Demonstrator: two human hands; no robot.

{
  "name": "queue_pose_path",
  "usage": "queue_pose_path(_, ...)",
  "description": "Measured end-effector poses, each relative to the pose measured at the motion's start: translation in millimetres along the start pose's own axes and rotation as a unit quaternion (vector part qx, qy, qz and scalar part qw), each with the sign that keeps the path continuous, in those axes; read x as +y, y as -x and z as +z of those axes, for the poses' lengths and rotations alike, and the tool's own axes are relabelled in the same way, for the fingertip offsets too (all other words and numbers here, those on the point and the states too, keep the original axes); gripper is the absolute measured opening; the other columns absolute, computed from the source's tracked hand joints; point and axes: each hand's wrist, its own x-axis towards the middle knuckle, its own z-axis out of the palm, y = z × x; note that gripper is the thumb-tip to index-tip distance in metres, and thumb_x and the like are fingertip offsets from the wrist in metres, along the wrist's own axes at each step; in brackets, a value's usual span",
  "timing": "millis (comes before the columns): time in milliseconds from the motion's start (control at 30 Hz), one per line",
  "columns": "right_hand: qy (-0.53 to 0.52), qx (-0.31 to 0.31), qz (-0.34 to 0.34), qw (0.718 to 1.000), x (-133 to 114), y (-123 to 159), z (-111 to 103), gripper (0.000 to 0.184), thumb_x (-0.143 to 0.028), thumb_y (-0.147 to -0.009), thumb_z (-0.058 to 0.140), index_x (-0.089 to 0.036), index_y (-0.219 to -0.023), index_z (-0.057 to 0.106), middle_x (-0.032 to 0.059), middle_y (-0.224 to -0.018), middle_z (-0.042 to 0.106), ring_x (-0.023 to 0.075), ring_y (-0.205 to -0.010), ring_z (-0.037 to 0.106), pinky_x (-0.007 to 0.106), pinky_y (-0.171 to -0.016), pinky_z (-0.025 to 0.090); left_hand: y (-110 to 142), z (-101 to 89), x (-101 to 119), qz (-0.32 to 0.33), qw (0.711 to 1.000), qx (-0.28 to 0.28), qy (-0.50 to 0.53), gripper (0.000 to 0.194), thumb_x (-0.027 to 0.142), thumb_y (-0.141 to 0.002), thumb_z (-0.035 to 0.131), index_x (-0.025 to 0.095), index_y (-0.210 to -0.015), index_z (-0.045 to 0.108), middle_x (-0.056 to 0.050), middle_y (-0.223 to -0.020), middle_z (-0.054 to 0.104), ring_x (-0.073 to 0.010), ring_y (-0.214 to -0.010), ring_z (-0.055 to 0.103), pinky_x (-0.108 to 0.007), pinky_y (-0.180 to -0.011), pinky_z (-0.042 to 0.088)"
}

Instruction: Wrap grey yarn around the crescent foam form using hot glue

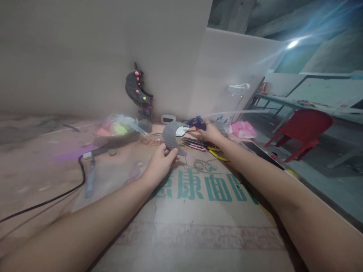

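Observation:
My left hand point(161, 162) pinches the lower edge of a grey crescent-shaped piece of felt point(170, 136) between thumb and fingers. Beyond it and to the right, my right hand point(210, 133) is closed on a blue glue gun point(197, 122), whose body is partly covered by the fingers. A white patch point(181, 130) shows inside the curve of the crescent. Just below my right hand lie a pink-handled tool point(196, 146) and yellow-handled pliers or scissors point(218, 154). A loose coil of grey cord point(202, 165) rests near the crescent's lower tip.
A dark crescent with coloured pompoms point(135, 87) hangs against the back panel. Left of centre sits a bowl of pompoms point(115, 130); a black cable point(65, 190) crosses the left side. At right stand a clear bottle point(235, 99) and a pink packet point(243, 129). A red chair point(303, 126) is beyond.

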Motion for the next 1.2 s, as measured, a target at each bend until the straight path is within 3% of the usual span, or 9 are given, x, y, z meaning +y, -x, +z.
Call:
queue_pose_path(167, -0.033, 0.024, -0.022, 0.999, -2.0, 22.2, -28.3, 0.041, -0.035, -0.085, 0.06, -0.015, -0.12, 0.057, 0.0128, -0.116, 0.069, 0.0232, -0.104, 0.064, 0.032, -0.091, 0.048, 0.0, -0.4, -1.0, -0.003, 1.0, 0.001, 0.008, 0.025, 0.038, -0.077, 0.065, 0.017, -0.086, 0.054, 0.002, -0.067, 0.062, -0.0108, -0.058, 0.056, -0.02, -0.054, 0.042)
queue_pose_path(267, -0.047, 0.016, 0.0, 0.999, 0.4, 40.2, -44.1, 0.042, -0.043, -0.085, 0.059, -0.012, -0.112, 0.061, 0.0116, -0.088, 0.074, 0.0231, -0.079, 0.068, 0.034, -0.078, 0.052, -0.8, -0.4, -2.2, -0.01, 1.0, 0.003, 0.017, 0.027, 0.04, -0.077, 0.064, 0.017, -0.086, 0.052, 0.003, -0.065, 0.06, -0.0102, -0.055, 0.055, -0.021, -0.053, 0.043)
queue_pose_path(367, -0.107, -0.024, 0.016, 0.994, 3.1, 63.4, -53.5, 0.04, -0.052, -0.085, 0.054, -0.015, -0.085, 0.068, 0.0065, -0.061, 0.069, 0.0224, -0.06, 0.065, 0.034, -0.067, 0.053, -0.6, 0.6, 0.0, -0.02, 0.999, 0.018, 0.045, 0.028, 0.04, -0.075, 0.064, 0.018, -0.085, 0.051, 0.004, -0.062, 0.057, -0.0102, -0.053, 0.054, -0.021, -0.053, 0.044)
queue_pose_path(433, -0.161, -0.009, -0.006, 0.987, 3.9, 80.9, -55.5, 0.036, -0.05, -0.085, 0.056, -0.017, -0.082, 0.069, 0.0054, -0.064, 0.071, 0.0229, -0.069, 0.068, 0.034, -0.072, 0.052, 0.1, 1.4, 2.2, -0.024, 0.998, 0.027, 0.06, 0.028, 0.04, -0.075, 0.064, 0.018, -0.087, 0.052, 0.005, -0.062, 0.056, -0.0102, -0.053, 0.054, -0.021, -0.053, 0.045)
queue_pose_path(533, -0.231, -0.01, -0.051, 0.972, 3.0, 107.2, -53.3, 0.032, -0.045, -0.085, 0.057, -0.019, -0.098, 0.071, 0.0044, -0.077, 0.074, 0.0226, -0.083, 0.069, 0.034, -0.082, 0.051, 1.0, 1.6, 3.8, -0.026, 0.998, 0.025, 0.05, 0.028, 0.039, -0.076, 0.063, 0.017, -0.09, 0.053, 0.004, -0.064, 0.056, -0.0099, -0.054, 0.054, -0.021, -0.052, 0.045)
queue_pose_path(700, -0.281, -0.08, -0.107, 0.95, 4.3, 135.3, -39.5, 0.03, -0.045, -0.089, 0.052, -0.021, -0.095, 0.069, 0.0017, -0.073, 0.071, 0.0187, -0.073, 0.067, 0.032, -0.076, 0.052, -0.4, -0.7, 1.6, -0.034, 0.999, 0.03, 0.01, 0.022, 0.035, -0.08, 0.061, 0.017, -0.091, 0.052, 0.002, -0.067, 0.059, -0.01, -0.057, 0.056, -0.02, -0.053, 0.046)
queue_pose_path(867, -0.261, -0.061, -0.108, 0.957, 10.6, 142.5, -26.7, 0.03, -0.053, -0.082, 0.058, -0.023, -0.078, 0.063, 0.0011, -0.066, 0.068, 0.0198, -0.065, 0.066, 0.034, -0.07, 0.055, -2.0, -3.0, -0.6, -0.016, 0.999, 0.032, 0.003, 0.021, 0.033, -0.08, 0.062, 0.017, -0.09, 0.054, 0.002, -0.068, 0.06, -0.01, -0.06, 0.058, -0.021, -0.058, 0.048)
queue_pose_path(1033, -0.28, -0.065, -0.157, 0.945, 3.7, 147.4, -32.1, 0.029, -0.052, -0.079, 0.062, -0.025, -0.086, 0.068, 0.0059, -0.087, 0.072, 0.0262, -0.086, 0.068, 0.043, -0.083, 0.056, -0.1, -2.6, 2.5, -0.01, 1.0, 0.029, -0.006, 0.017, 0.03, -0.082, 0.06, 0.016, -0.09, 0.054, 0.002, -0.069, 0.06, -0.0104, -0.062, 0.059, -0.022, -0.06, 0.048)
queue_pose_path(1200, -0.288, -0.06, -0.186, 0.937, -0.5, 149.9, -34.8, 0.022, -0.044, -0.083, 0.061, -0.023, -0.084, 0.066, 0.006, -0.084, 0.071, 0.0234, -0.078, 0.068, 0.038, -0.076, 0.058, -0.5, -3.2, 1.4, -0.005, 1.0, 0.03, -0.003, 0.018, 0.03, -0.082, 0.06, 0.017, -0.091, 0.054, 0.002, -0.07, 0.06, -0.0116, -0.064, 0.06, -0.024, -0.062, 0.049)
